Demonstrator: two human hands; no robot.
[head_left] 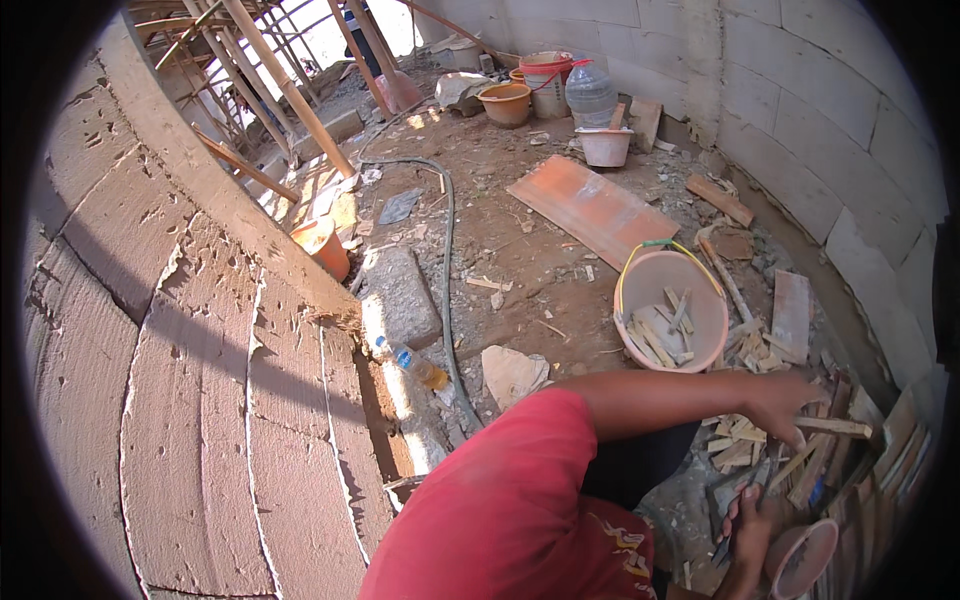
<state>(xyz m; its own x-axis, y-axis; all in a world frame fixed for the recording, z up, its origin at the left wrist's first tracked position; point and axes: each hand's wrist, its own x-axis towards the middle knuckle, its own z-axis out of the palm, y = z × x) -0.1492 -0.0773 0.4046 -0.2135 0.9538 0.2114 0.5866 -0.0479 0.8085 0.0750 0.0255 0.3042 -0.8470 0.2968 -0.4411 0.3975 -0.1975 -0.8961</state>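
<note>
My left arm, in a red sleeve, reaches across to the right. Its hand (785,402), slightly blurred, is closed around a pale wood strip (838,428) above a pile of wood pieces. Lower down, my right hand (750,525) grips a dark, narrow, blade-like tool (728,545); its exact kind is unclear. Short split wood pieces (735,445) lie on the ground beside the hands. Beyond my left forearm stands a pale bucket (685,268) with a yellow-green handle, holding several wood strips. A small pinkish tub (805,555) sits right of my right hand.
A grey block wall (830,120) curves along the right; a rough block wall (190,400) rises at left. A green hose (450,250) crosses the dirt. An orange-stained board (595,210) lies beyond the bucket. Farther back are buckets (505,105), a large water bottle (590,95) and wooden poles (290,90).
</note>
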